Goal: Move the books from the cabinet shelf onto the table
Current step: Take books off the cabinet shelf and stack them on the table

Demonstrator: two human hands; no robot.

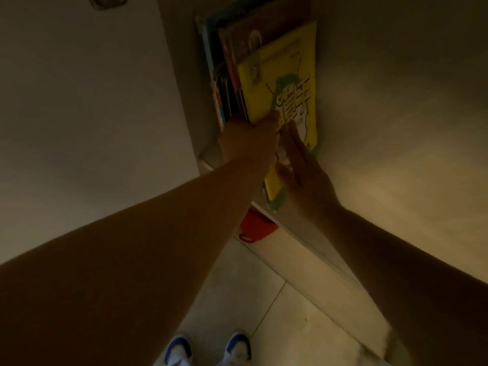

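A row of upright books [229,67] stands in the dim cabinet shelf ahead of me. The nearest is a large yellow book [285,83] with a green and white cover picture, leaning against the right wall of the shelf. My left hand [248,140] is closed around the near edges of the yellow book and the darker books beside it. My right hand [303,170] lies flat against the yellow cover, fingers stretched out. No table is in view.
A pale cabinet door or side panel [92,101] stands to the left and a pale wall panel [396,128] to the right. A red object [256,227] sits on the lower level under the shelf edge. Tiled floor [264,299] and my blue-and-white shoes [208,350] are below.
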